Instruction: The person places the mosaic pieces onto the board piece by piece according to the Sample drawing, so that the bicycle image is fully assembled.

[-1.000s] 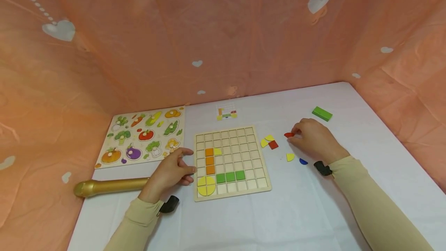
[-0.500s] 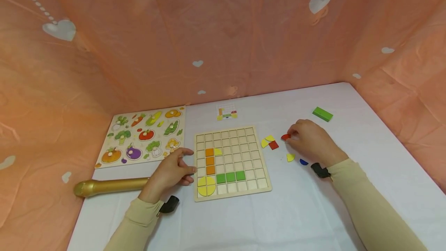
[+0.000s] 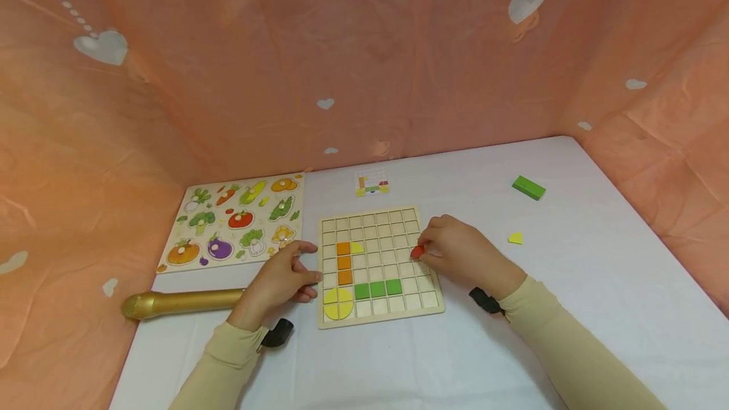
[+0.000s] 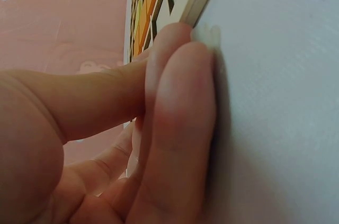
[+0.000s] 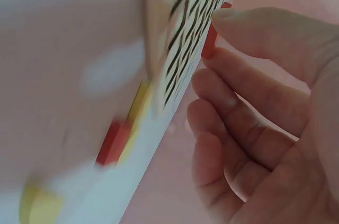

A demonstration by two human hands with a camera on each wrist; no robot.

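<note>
My right hand (image 3: 464,255) pinches a red quarter-circle tile (image 5: 211,38) between thumb and index finger, over the right side of the wooden grid board (image 3: 378,317). Whether the tile touches the board, I cannot tell. Fingertips of my left hand (image 3: 281,277) rest against the board's left edge, gripping nothing. On the board lie orange squares (image 3: 344,262), green squares (image 3: 378,289), a yellow circle of quarter tiles (image 3: 338,304) and a single yellow quarter tile (image 3: 356,247). A loose red tile (image 5: 114,142) and yellow tiles (image 5: 42,205) show blurred in the right wrist view; my right hand hides them from the head view.
Behind the board lies a small pattern card (image 3: 372,182). A vegetable puzzle board (image 3: 228,225) and a gold microphone-shaped object (image 3: 182,302) occupy the left. Green blocks (image 3: 529,187) and a yellow tile (image 3: 515,238) sit at the right on the white cloth (image 3: 364,369).
My right hand has carried the red tile leftward from the cloth to above the board's right side. A yellow tile at the right has come into view. My left hand has stayed put.
</note>
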